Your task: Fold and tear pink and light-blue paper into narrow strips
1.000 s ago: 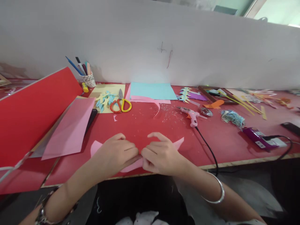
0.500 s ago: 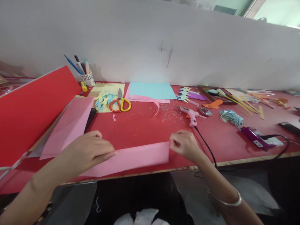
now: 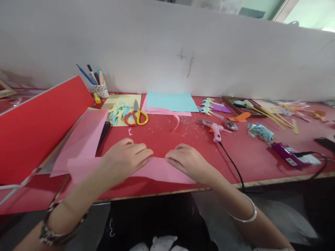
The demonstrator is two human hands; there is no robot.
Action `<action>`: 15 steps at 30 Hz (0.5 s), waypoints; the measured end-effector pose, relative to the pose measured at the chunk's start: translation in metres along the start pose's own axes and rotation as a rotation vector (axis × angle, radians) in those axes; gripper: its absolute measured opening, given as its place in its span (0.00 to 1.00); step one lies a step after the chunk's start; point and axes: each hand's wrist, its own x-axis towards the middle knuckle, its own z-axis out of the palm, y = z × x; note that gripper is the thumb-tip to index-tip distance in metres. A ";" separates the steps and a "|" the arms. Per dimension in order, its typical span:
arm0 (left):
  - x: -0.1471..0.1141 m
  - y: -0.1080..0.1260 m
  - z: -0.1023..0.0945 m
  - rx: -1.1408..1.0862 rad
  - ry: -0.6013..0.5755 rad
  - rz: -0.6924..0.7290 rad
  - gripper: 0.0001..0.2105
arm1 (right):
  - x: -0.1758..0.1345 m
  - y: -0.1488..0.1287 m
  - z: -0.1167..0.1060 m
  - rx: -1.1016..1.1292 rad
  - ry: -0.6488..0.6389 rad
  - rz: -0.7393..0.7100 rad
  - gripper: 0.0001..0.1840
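Observation:
A long strip of pink paper (image 3: 159,169) lies along the front of the red table, its upper edge pinched by both hands. My left hand (image 3: 128,157) is closed on that edge left of the middle, fingertips partly hidden. My right hand (image 3: 187,161) grips the same edge a short way to the right, fingers curled over it. Between the two hands the paper shows in a narrow gap. The strip's left end overlaps a larger pink sheet (image 3: 81,139). Beyond my hands lie scissors (image 3: 136,116) with red and yellow handles.
A pink glue gun (image 3: 216,130) lies on the right, its black cord running over the front edge. A purple power strip (image 3: 289,153) is farther right. Blue paper (image 3: 171,102) lies at the back. A red board (image 3: 44,129) leans at left, near a pen cup (image 3: 101,90).
My hands have come closer together along the strip's upper edge. The right hand has moved left from the strip's right end, and the strip now reaches farther left.

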 end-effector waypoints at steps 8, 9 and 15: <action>0.010 0.014 0.019 0.105 0.160 -0.002 0.15 | 0.011 -0.004 0.004 -0.030 -0.065 0.046 0.16; 0.008 0.012 0.019 0.120 0.171 0.004 0.15 | 0.010 -0.002 0.005 -0.002 -0.059 0.049 0.17; -0.011 -0.010 0.016 0.209 0.128 0.016 0.15 | -0.006 0.015 -0.001 0.164 0.001 0.074 0.17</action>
